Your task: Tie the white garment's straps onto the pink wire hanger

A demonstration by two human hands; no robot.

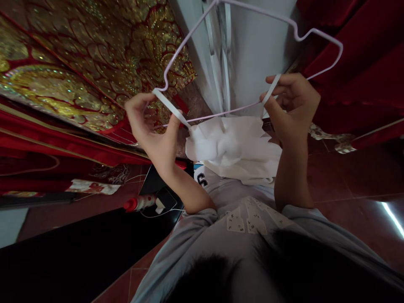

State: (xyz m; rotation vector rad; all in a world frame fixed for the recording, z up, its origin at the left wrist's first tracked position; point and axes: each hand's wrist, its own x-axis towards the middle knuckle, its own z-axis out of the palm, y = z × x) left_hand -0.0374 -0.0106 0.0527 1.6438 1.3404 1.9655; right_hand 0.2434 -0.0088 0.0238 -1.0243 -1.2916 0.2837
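Note:
A thin white wire hanger (252, 14) is held up in front of me. From it hangs a white garment (230, 147) by two white straps. My left hand (151, 126) pinches the left strap (172, 109) where it loops over the hanger's left notch. My right hand (292, 105) is closed on the right strap (270, 90) beside the hanger's right end. The garment's body bunches between my forearms, just above my grey shirt.
Red cloth with gold embroidery (78, 67) hangs at the left, dark red velvet (362, 63) at the right. A white door or wall panel (252, 59) stands behind the hanger. A black surface (78, 248) at lower left bears a phone (166, 198), cable and a red-capped item (139, 204). Reddish floor tiles lie below.

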